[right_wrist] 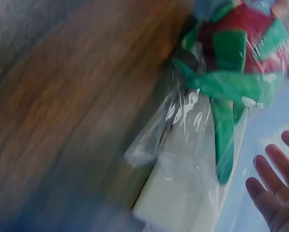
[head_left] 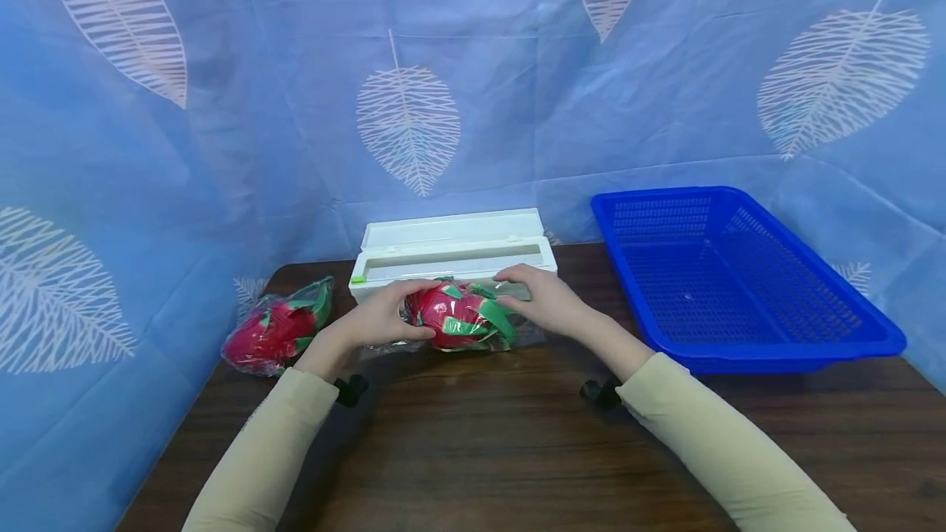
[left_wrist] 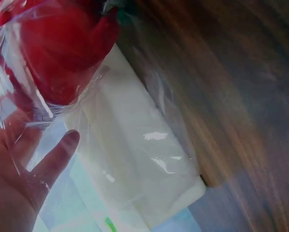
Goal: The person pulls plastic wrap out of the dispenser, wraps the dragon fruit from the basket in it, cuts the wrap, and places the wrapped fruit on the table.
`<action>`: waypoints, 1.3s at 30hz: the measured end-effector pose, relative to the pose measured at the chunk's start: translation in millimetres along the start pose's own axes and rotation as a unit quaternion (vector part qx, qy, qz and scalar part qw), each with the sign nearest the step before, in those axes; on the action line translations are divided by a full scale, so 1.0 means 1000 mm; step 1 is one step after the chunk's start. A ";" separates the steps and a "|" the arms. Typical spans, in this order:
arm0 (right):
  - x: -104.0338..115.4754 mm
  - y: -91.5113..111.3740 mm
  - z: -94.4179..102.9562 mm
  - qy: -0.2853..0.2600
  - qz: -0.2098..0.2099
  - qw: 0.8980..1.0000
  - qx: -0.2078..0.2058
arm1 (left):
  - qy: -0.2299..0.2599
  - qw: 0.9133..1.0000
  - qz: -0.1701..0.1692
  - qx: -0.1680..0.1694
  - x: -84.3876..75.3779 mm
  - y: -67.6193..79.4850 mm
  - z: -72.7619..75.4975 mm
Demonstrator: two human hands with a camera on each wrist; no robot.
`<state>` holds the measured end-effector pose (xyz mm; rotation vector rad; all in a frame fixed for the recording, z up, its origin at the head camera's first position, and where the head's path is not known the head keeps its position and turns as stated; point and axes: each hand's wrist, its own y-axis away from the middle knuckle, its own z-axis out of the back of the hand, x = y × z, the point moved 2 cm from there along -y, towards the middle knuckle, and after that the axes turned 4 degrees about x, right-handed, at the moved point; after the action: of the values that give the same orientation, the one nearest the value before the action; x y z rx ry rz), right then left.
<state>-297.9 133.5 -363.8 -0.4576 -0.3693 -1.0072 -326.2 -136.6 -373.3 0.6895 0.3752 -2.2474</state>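
A red dragon fruit (head_left: 452, 320) with green scales, wrapped in clear plastic film, is at the middle of the table, close in front of an open white box (head_left: 454, 231). My left hand (head_left: 373, 318) grips its left end, thumb on the near side and fingers over the far side. Loose film hangs around the fruit (left_wrist: 62, 53) in the left wrist view. At the leafy end, my right hand (head_left: 550, 300) is held with fingers spread. The right wrist view shows those fingers (right_wrist: 272, 174) apart from the green leaves (right_wrist: 226, 87).
Another film-wrapped dragon fruit (head_left: 273, 337) lies at the table's left edge. A blue plastic basket (head_left: 783, 351) stands on the right. Behind the dark wooden table (head_left: 473, 450) hangs a blue cloth (head_left: 502, 121) with white leaf prints.
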 end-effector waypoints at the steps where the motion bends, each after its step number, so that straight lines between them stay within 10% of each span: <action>1: 0.003 -0.001 -0.003 0.011 0.012 1.000 0.013 | 0.006 1.000 0.003 0.002 0.000 0.000 0.001; 9: 0.021 -0.019 -0.027 0.021 0.025 0.996 0.086 | 0.033 0.999 -0.009 0.017 0.003 -0.005 0.003; 21: 0.016 -0.028 -0.034 0.031 0.040 0.996 0.076 | 0.066 0.997 0.008 0.036 0.006 -0.004 0.004; 30: 0.017 -0.032 -0.034 0.022 0.027 0.995 0.090 | -0.001 0.998 0.045 -0.054 0.020 0.045 0.016; 39: 0.017 -0.033 -0.035 0.014 0.020 0.995 0.098 | -0.019 0.994 0.095 -0.056 0.044 0.072 0.017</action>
<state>-315.4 87.8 -378.5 -0.2728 -0.4267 -0.9282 -305.7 -218.4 -389.7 0.5972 0.3971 -2.0393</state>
